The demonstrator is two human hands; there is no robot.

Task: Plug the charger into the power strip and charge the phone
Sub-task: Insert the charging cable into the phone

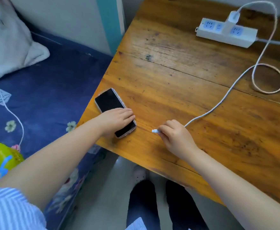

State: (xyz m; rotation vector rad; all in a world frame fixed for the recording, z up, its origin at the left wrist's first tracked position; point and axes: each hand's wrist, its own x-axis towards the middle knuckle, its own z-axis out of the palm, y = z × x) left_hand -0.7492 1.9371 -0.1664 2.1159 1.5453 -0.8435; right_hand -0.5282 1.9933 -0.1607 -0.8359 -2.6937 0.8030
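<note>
Wooden table (177,67) beside bed (53,83). Power strip (225,33) at far edge, charger (233,19) already seated. Cable (218,105) trails slack toward near side. Phone (110,103) flat near table corner; left hand (117,117) lies across it, fingers flat, likely steadying it for insertion. Right hand (175,135) pinches connector (155,131), tip aimed at phone, just short.

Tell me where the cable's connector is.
The connector is pinched in the right hand, low on the table, just right of the phone.
</note>
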